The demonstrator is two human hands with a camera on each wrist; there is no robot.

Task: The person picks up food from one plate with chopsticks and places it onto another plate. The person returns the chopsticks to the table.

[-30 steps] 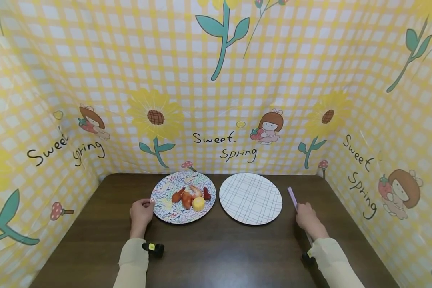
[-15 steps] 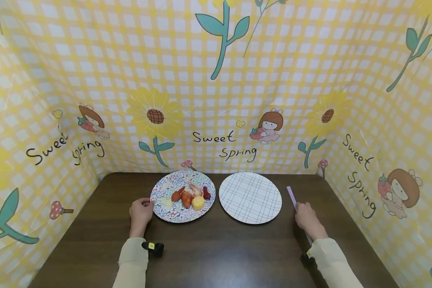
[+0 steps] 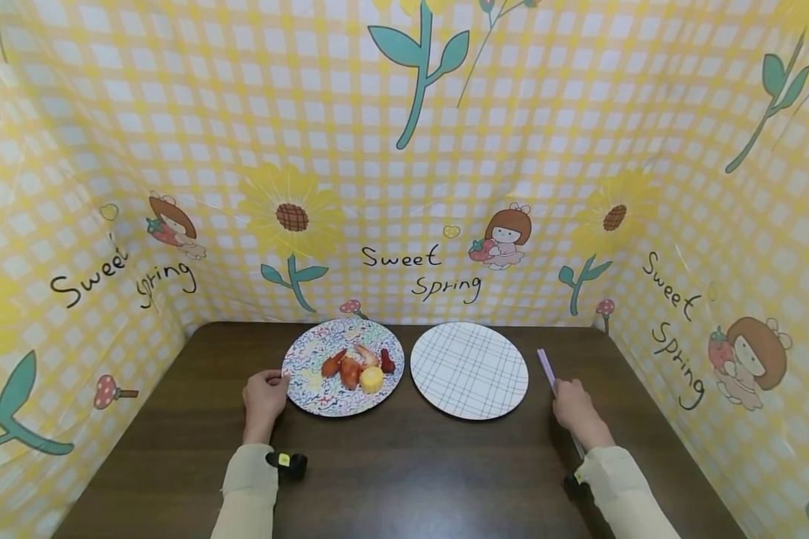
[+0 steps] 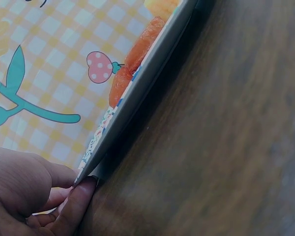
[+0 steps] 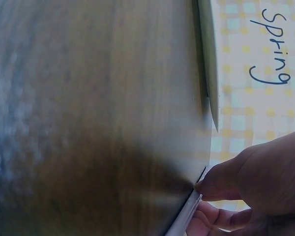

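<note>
My left hand [image 3: 264,400] pinches the left rim of a round plate with multicoloured speckles [image 3: 310,374], thumb and fingers at its edge. On this plate lie toy-like foods: brown glazed chicken pieces [image 3: 350,376], a shrimp [image 3: 365,355], a yellow corn piece [image 3: 371,380] and a small dark red piece [image 3: 387,362]. In the left wrist view the plate [image 4: 137,98] appears edge-on, close over the table. My right hand [image 3: 575,408] grips a pair of slim lilac chopsticks [image 3: 545,367] low at the table, their near ends partly hidden under the hand and wrist.
Right of the speckled plate is a white plate with a thin-lined check [image 3: 469,370], bearing no food. Both plates stand near the far edge of the dark wooden table [image 3: 404,479]. A yellow checked cloth [image 3: 404,187] with printed flowers encloses the back and sides.
</note>
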